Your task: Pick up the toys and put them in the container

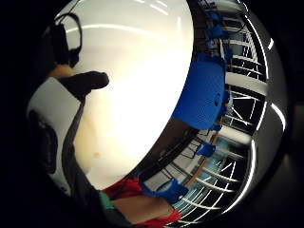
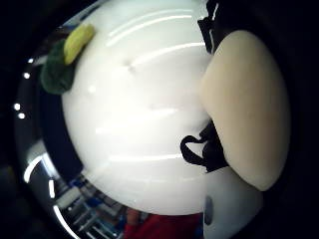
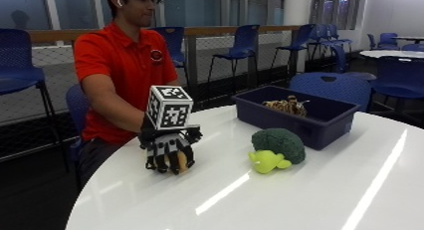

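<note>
In the outside view my gloved right hand (image 3: 168,149) hangs just over the white round table (image 3: 265,200) near its left edge, fingers curled down around a small tan rounded toy (image 3: 179,163). That cream-tan toy (image 2: 249,99) fills one side of the thumb side palm view. To the right of the hand lie a green broccoli toy (image 3: 279,143) and a yellow-green toy (image 3: 267,161), touching each other; both also show far off as the broccoli (image 2: 56,75) and the yellow toy (image 2: 78,42). Behind them stands the dark blue container (image 3: 311,124) with a striped toy (image 3: 286,106) inside.
Blue chairs (image 3: 331,85) stand close behind the table and the container, and one blue chair (image 1: 202,95) shows past the table's rim. A black gloved finger (image 1: 88,81) sticks out over the bare tabletop (image 1: 137,71).
</note>
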A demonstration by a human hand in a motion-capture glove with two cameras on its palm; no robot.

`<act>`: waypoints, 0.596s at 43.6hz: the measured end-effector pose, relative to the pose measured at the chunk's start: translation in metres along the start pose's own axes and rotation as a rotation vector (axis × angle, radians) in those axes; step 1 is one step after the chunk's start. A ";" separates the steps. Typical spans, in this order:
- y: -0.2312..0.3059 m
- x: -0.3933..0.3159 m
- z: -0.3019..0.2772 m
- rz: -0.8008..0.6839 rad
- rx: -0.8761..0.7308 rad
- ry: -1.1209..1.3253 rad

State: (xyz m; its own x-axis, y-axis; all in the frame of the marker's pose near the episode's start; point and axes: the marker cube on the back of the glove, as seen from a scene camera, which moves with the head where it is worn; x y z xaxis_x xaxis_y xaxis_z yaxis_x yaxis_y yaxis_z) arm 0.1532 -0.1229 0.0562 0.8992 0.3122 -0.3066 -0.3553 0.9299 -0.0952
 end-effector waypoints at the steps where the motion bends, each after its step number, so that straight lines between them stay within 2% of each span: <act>1: -0.001 0.001 0.000 -0.007 0.000 -0.006; 12: -0.008 0.011 -0.021 -0.084 0.029 -0.145; 21: -0.014 0.017 -0.034 -0.074 0.017 -0.236; 26: -0.014 0.013 -0.062 -0.082 0.051 -0.256</act>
State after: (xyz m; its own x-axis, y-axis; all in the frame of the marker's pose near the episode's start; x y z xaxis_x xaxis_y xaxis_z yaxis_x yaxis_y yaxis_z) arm 0.1538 -0.1445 -0.0050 0.9620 0.2685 -0.0496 -0.2712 0.9607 -0.0596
